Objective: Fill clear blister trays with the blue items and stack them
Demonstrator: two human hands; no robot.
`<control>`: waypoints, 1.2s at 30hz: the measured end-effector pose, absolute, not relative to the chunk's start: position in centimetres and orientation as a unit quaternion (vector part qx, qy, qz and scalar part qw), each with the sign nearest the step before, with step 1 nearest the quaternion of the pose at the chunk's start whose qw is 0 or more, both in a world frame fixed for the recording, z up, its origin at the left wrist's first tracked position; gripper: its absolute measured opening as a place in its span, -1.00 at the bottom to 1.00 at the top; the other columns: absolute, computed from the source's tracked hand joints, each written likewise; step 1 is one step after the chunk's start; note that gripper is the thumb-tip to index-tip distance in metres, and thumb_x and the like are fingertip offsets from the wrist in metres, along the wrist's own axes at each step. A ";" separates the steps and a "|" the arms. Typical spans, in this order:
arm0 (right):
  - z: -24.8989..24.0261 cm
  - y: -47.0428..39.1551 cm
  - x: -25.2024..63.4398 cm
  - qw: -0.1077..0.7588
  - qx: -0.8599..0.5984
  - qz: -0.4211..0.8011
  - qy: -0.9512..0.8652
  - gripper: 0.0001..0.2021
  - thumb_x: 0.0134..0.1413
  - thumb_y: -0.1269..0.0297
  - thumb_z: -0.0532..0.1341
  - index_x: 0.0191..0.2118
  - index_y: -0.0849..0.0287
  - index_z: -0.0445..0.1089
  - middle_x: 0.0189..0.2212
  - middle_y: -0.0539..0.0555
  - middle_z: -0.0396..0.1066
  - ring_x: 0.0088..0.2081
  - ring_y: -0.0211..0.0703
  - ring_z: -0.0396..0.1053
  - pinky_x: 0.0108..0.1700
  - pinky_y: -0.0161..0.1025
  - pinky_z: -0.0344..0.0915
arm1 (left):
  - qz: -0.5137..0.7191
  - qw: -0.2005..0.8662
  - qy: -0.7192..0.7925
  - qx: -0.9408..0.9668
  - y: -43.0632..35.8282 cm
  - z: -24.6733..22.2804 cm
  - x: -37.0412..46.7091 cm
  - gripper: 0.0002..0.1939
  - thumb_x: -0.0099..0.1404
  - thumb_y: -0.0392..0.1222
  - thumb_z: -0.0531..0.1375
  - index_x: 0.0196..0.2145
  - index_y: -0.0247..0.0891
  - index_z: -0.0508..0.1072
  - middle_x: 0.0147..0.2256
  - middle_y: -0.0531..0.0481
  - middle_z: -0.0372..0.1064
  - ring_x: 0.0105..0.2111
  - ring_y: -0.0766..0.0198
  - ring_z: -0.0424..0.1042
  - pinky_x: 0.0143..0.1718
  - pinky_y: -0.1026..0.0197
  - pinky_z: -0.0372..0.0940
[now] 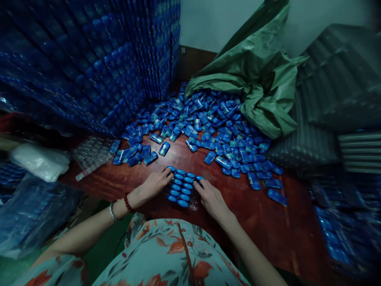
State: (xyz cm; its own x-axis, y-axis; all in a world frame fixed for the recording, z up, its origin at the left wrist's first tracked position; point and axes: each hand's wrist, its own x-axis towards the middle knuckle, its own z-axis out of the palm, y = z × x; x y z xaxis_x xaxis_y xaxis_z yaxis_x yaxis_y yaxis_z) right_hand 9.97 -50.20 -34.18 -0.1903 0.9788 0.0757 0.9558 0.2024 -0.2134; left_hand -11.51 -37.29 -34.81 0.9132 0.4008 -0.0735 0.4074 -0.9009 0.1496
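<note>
Ideally, light, level fingertips keep rows straight: the left hand (154, 182) and right hand (212, 198) touch glossy blue oval pieces (187, 185) on clear plastic (193, 204), lower centre of the frame; whether either grips, I can't tell.

Left hand (156, 183): palm down, fingers together and lightly bent, pointing inward and away from the body; a red beaded bracelet and a silvery bangle encircle the wrist. Right hand (210, 196): palm down, fingers curled, tips directed inward and forward; wrist bare. The hands lie apart, in front of the torso. Both forearms, bare, converge from the lower corners of the view; a floral sleeve covers the upper left arm.
</note>
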 end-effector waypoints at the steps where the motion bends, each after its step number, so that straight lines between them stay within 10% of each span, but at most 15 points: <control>1: -34.1 -50.0 10.0 0.091 -0.628 0.049 -0.772 -0.61 0.10 0.57 -0.04 -0.01 0.18 0.33 -0.22 0.19 0.35 -0.22 -0.08 0.34 -0.27 -0.20 0.39 | -0.010 0.079 0.219 0.973 -37.4 -34.9 -11.6 -0.81 0.28 -0.40 0.00 -0.17 -0.31 0.32 -0.19 -0.17 0.28 -0.22 0.12 0.26 -0.24 0.11 0.27; 9: -37.2 -50.6 10.5 0.210 -0.638 -0.035 -0.740 -0.53 0.12 0.58 -0.05 0.09 0.09 0.27 -0.13 0.18 0.32 -0.13 -0.12 0.33 -0.24 -0.25 0.41 | 0.201 0.107 0.253 0.940 -37.9 -37.2 -13.3 -0.62 0.36 -0.38 -0.10 0.11 -0.27 0.15 -0.16 -0.13 0.27 -0.21 0.23 0.28 -0.21 0.19 0.28; 14: -38.1 -50.5 10.7 0.293 -0.622 0.007 -0.726 -0.59 0.18 0.48 0.01 0.09 0.03 0.30 -0.16 0.15 0.33 -0.15 -0.16 0.36 -0.22 -0.25 0.41 | 0.238 0.094 0.212 0.943 -37.9 -38.0 -13.3 -0.72 0.37 -0.32 -0.08 -0.05 -0.31 0.33 -0.35 -0.08 0.30 -0.35 0.25 0.25 -0.34 0.22 0.26; 19: -37.9 -48.5 13.8 0.367 -0.671 0.030 -0.643 -0.70 0.24 0.34 0.01 -0.01 0.08 0.38 -0.29 0.09 0.37 -0.27 -0.20 0.38 -0.21 -0.27 0.36 | 0.283 0.131 0.248 0.917 -36.3 -37.6 -13.7 -0.72 0.34 -0.30 0.00 -0.04 -0.18 0.37 -0.09 -0.14 0.26 -0.13 0.19 0.28 -0.17 0.15 0.28; 29: -36.5 -39.4 16.6 0.041 -0.819 0.147 -0.553 -0.46 0.08 0.15 0.21 0.17 0.13 0.15 -0.01 0.28 0.22 -0.17 0.08 0.41 -0.20 -0.13 0.29 | 0.087 0.230 0.472 0.847 -26.0 -36.6 -8.3 -0.50 0.10 -0.27 0.26 0.02 -0.31 0.30 -0.13 -0.22 0.36 -0.20 0.04 0.42 -0.21 0.10 0.32; 36: -38.7 -45.9 17.7 0.339 -0.802 0.210 -0.445 -0.54 -0.11 0.05 0.28 -0.09 0.21 0.36 -0.18 0.17 0.31 -0.15 0.01 0.34 -0.15 -0.05 0.36 | 0.138 0.280 0.429 0.848 -29.4 -37.0 -10.5 -0.58 0.18 -0.31 0.15 0.02 -0.26 0.27 -0.06 -0.18 0.35 -0.16 0.12 0.42 -0.15 0.12 0.32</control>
